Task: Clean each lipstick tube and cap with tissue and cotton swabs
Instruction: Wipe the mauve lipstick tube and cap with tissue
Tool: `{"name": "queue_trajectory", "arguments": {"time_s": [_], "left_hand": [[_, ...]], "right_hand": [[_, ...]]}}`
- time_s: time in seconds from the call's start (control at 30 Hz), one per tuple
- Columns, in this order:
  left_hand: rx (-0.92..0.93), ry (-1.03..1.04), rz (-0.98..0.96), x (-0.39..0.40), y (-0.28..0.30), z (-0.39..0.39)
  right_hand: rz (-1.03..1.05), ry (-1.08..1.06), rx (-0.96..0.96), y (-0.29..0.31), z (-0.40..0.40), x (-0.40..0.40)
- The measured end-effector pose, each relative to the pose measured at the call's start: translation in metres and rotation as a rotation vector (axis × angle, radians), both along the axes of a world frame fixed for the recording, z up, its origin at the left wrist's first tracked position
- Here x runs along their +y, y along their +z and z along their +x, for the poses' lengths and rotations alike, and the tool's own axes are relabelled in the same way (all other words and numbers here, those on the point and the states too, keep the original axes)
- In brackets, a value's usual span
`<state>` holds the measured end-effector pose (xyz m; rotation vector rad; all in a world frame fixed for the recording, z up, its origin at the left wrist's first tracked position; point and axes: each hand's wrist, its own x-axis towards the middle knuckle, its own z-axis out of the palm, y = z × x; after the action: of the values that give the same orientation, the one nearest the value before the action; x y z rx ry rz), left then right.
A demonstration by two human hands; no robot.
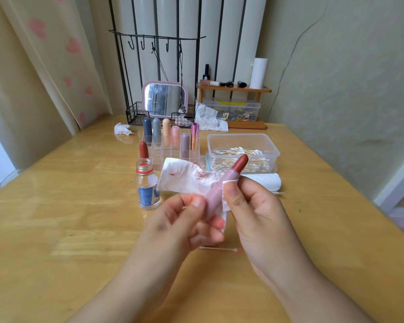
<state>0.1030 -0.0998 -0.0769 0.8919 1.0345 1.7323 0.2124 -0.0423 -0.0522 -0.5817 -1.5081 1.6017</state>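
My L hand (191, 220) & R hand (250, 206) meet mid-desk (68, 217), wrists angled inward. L grip pinches lower end of smooth pink lipstick tube (216, 194); R grip clamps a crumpled, red-smeared tissue (187, 179) round its middle. Tube tilts up-right, matte brick-red bullet bare. Thin cotton swab (219, 249) lies on desk below hands.

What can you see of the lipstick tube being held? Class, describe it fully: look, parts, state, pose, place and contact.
The lipstick tube has a matte pink, plastic-looking barrel with its cap off and a brick-red bullet extended. It tilts up to the right above the wooden table. The left hand pinches its lower end, the right hand grips its middle, and a red-stained white tissue wraps it.
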Motion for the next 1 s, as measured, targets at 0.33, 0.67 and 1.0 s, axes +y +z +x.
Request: {"name": "queue_trajectory", "arguments": {"time_s": [0.33, 0.67, 1.0], "left_hand": [[0.094, 0.233, 0.108, 0.000, -0.001, 0.002], [0.170, 0.112, 0.070, -0.001, -0.001, -0.003], [0.791, 0.441, 0.063, 0.003, -0.016, -0.014]], "right_hand": [[-0.008, -0.020, -0.057, -0.003, -0.002, -0.001], [0.001, -0.018, -0.094, 0.001, 0.001, -0.002], [-0.013, -0.216, -0.105, -0.021, -0.009, 0.004]]}}
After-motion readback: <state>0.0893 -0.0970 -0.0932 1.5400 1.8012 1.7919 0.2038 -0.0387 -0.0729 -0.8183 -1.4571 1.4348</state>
